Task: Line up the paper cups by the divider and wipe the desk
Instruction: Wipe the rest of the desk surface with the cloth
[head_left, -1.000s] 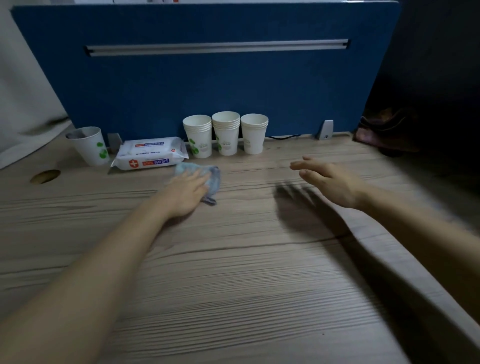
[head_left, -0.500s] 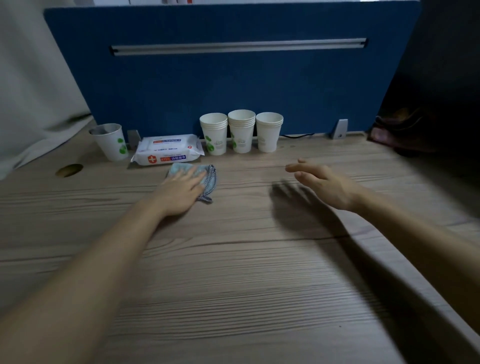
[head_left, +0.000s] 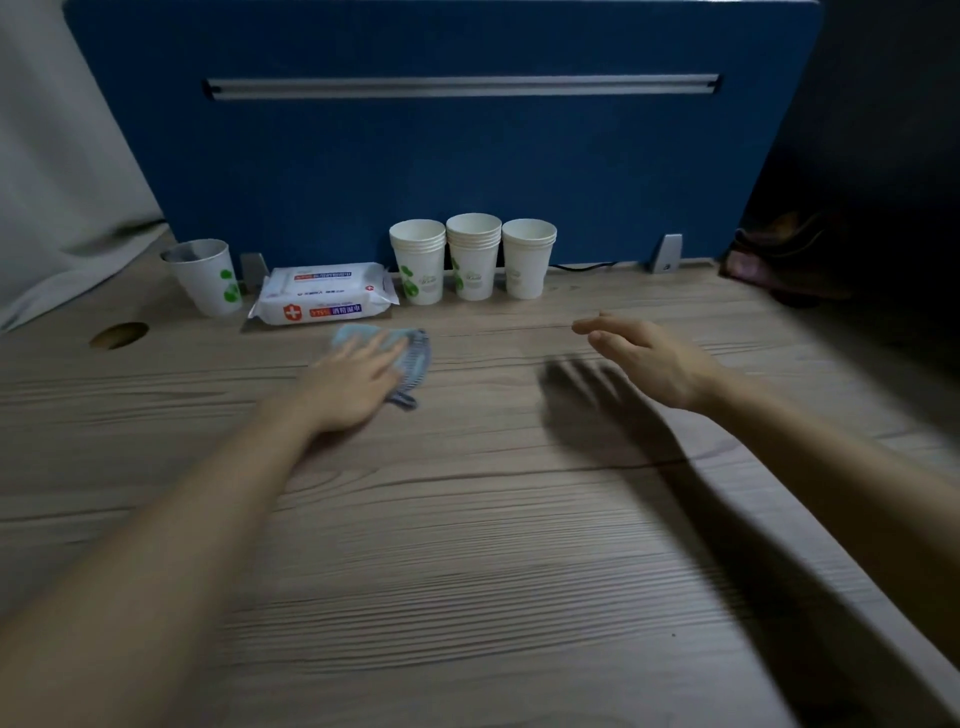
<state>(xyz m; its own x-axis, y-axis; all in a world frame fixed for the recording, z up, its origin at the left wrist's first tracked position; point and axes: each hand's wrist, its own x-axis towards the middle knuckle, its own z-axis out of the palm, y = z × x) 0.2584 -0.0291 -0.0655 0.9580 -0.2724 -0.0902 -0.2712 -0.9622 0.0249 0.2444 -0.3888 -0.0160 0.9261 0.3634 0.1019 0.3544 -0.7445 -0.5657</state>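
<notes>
Three stacks of white paper cups (head_left: 472, 260) stand side by side against the blue divider (head_left: 441, 156). A single paper cup (head_left: 205, 278) stands apart at the far left by the divider. My left hand (head_left: 353, 382) lies flat on a light blue cloth (head_left: 410, 356), pressing it onto the wooden desk (head_left: 467, 545) just in front of the wipes pack. My right hand (head_left: 649, 356) hovers above the desk to the right, fingers apart, holding nothing.
A white pack of wet wipes (head_left: 324, 293) lies between the single cup and the stacks. A round cable hole (head_left: 118, 335) is at the desk's left. A dark object (head_left: 779, 265) sits at the far right. A grey curtain (head_left: 62, 156) hangs at left.
My left hand with the cloth has slid a little leftward relative to the cups, toward the wipes pack. My right hand stays hovering in about the same place.
</notes>
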